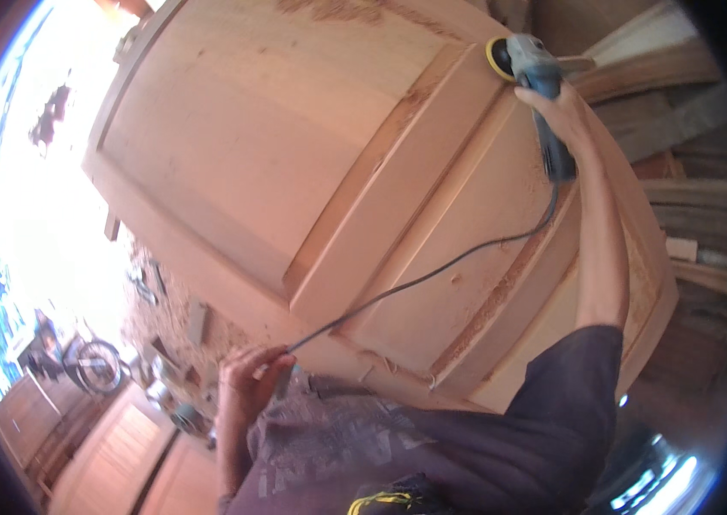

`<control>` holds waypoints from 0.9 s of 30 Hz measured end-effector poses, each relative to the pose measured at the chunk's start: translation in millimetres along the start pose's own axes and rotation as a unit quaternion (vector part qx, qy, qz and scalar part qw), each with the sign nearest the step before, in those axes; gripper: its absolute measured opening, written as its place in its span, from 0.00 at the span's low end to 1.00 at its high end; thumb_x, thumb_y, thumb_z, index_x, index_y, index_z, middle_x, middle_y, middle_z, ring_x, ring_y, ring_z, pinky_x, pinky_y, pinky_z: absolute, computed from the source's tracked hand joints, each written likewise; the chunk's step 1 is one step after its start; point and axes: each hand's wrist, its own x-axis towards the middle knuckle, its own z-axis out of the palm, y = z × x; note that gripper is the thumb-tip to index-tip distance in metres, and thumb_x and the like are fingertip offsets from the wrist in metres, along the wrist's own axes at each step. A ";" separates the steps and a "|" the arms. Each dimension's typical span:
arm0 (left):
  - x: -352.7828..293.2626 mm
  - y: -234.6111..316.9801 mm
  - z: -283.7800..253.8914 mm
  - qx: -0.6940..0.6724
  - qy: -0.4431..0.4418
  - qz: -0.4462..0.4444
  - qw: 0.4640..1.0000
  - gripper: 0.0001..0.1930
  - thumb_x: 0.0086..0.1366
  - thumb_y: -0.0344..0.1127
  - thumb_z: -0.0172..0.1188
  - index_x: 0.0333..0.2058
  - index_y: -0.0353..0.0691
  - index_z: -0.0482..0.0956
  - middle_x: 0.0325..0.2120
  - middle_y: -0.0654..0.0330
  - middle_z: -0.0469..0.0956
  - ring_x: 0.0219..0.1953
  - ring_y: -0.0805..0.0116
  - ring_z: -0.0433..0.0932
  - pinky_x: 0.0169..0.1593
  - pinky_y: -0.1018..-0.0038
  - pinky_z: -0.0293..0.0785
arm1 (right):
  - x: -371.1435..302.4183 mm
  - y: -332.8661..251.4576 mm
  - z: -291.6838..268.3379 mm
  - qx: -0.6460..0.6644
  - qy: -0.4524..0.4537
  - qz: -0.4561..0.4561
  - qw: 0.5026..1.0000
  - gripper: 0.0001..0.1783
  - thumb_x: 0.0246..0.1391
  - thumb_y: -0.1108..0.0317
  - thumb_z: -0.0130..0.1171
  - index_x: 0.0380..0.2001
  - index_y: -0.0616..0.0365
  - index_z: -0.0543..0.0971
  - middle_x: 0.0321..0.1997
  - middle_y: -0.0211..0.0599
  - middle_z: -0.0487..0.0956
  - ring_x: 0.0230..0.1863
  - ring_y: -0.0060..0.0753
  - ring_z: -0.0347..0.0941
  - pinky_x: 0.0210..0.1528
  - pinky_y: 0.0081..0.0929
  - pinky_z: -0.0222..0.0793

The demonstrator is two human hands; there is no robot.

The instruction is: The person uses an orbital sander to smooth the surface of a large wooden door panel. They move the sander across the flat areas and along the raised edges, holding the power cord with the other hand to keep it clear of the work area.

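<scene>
Head view: our right hand's grip (568, 113) wraps the angle grinder (541, 81) at the panelled door's (252, 137) far right, lengthwise near-to-far, disc (496, 58) farthest; our left hand's grip (250, 376) pinches its cord (432, 276) nearer.

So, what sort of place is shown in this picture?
Probably a woodworking workshop: a large light-brown panelled wooden piece with brown wood dust on it, and a blue-and-grey handheld power tool in the right hand.
</scene>
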 end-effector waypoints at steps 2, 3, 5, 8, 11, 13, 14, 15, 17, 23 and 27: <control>-18.0 -17.6 -6.9 0.013 0.028 0.006 0.999 0.11 0.64 0.37 0.80 0.42 0.40 0.94 0.36 0.52 0.91 0.39 0.53 0.89 0.46 0.61 0.82 | -54.3 -18.4 14.9 0.041 -0.043 0.003 0.998 0.26 0.53 0.48 0.80 0.44 0.59 0.88 0.34 0.30 0.84 0.36 0.30 0.82 0.42 0.34 0.78; -25.4 -22.5 -9.0 0.023 0.043 0.008 0.999 0.11 0.63 0.37 0.80 0.42 0.39 0.94 0.37 0.51 0.91 0.40 0.53 0.89 0.46 0.60 0.82 | -82.0 -36.4 26.0 0.055 -0.087 0.010 0.995 0.26 0.54 0.50 0.80 0.45 0.61 0.88 0.35 0.31 0.85 0.36 0.30 0.82 0.42 0.33 0.78; -39.3 -24.7 -13.9 0.009 0.043 -0.010 0.999 0.11 0.64 0.37 0.79 0.43 0.40 0.94 0.35 0.51 0.91 0.38 0.52 0.89 0.45 0.60 0.81 | -145.0 -73.5 51.2 0.027 -0.112 0.007 0.993 0.28 0.53 0.51 0.81 0.47 0.63 0.87 0.37 0.35 0.87 0.38 0.35 0.85 0.45 0.38 0.81; -45.0 -27.9 -18.5 -0.007 0.044 0.000 0.999 0.11 0.64 0.35 0.79 0.43 0.38 0.94 0.36 0.52 0.91 0.38 0.54 0.88 0.46 0.61 0.81 | -228.6 -108.4 83.3 -0.027 -0.237 -0.007 0.971 0.31 0.53 0.51 0.80 0.53 0.60 0.86 0.46 0.55 0.90 0.47 0.57 0.89 0.51 0.48 0.83; -57.5 -32.3 -15.3 -0.011 0.054 0.001 0.998 0.11 0.64 0.34 0.79 0.44 0.38 0.94 0.36 0.53 0.91 0.39 0.55 0.88 0.45 0.62 0.81 | -296.7 -147.7 121.0 -0.051 -0.315 -0.092 0.943 0.32 0.55 0.52 0.78 0.54 0.62 0.79 0.48 0.65 0.87 0.52 0.71 0.85 0.54 0.61 0.82; -68.2 -34.2 -10.3 -0.017 0.072 -0.003 0.997 0.11 0.64 0.34 0.79 0.44 0.38 0.94 0.36 0.53 0.91 0.39 0.56 0.88 0.45 0.62 0.81 | -324.2 -162.2 141.1 -0.062 -0.334 -0.131 0.931 0.30 0.56 0.54 0.76 0.53 0.61 0.76 0.46 0.64 0.87 0.51 0.72 0.85 0.54 0.64 0.81; -67.9 -34.3 -9.4 -0.027 0.074 -0.008 0.997 0.11 0.64 0.35 0.79 0.44 0.38 0.94 0.36 0.52 0.91 0.38 0.54 0.88 0.46 0.61 0.81 | -328.1 -164.7 143.4 -0.066 -0.340 -0.146 0.927 0.30 0.57 0.55 0.75 0.53 0.60 0.75 0.46 0.63 0.86 0.51 0.73 0.85 0.54 0.66 0.81; -67.9 -34.7 -11.1 -0.034 0.075 -0.014 0.996 0.11 0.65 0.35 0.78 0.44 0.38 0.93 0.36 0.52 0.90 0.38 0.53 0.88 0.46 0.60 0.81 | -325.3 -165.6 142.8 -0.074 -0.330 -0.132 0.932 0.30 0.56 0.56 0.75 0.54 0.59 0.75 0.45 0.62 0.87 0.50 0.73 0.85 0.53 0.65 0.81; -66.6 -35.8 -12.9 -0.041 0.077 -0.020 0.996 0.11 0.65 0.36 0.78 0.43 0.38 0.93 0.35 0.51 0.90 0.38 0.51 0.88 0.46 0.59 0.81 | -313.1 -165.6 138.8 -0.089 -0.309 -0.104 0.941 0.30 0.56 0.57 0.75 0.56 0.58 0.76 0.43 0.60 0.87 0.49 0.72 0.85 0.52 0.63 0.82; -53.4 -32.4 -7.6 -0.047 0.066 -0.019 0.997 0.11 0.65 0.37 0.78 0.43 0.40 0.94 0.34 0.52 0.90 0.38 0.51 0.87 0.46 0.59 0.80 | -238.9 -148.2 104.6 -0.116 -0.231 -0.042 0.965 0.31 0.55 0.58 0.76 0.58 0.58 0.79 0.48 0.63 0.87 0.53 0.72 0.84 0.54 0.59 0.82; -36.2 -30.3 -6.7 -0.018 0.042 -0.002 0.999 0.12 0.65 0.40 0.78 0.44 0.42 0.94 0.34 0.53 0.90 0.37 0.52 0.87 0.45 0.60 0.80 | -193.2 -126.7 90.7 -0.113 -0.195 -0.024 0.974 0.33 0.53 0.58 0.78 0.61 0.58 0.80 0.50 0.63 0.88 0.55 0.70 0.84 0.57 0.55 0.82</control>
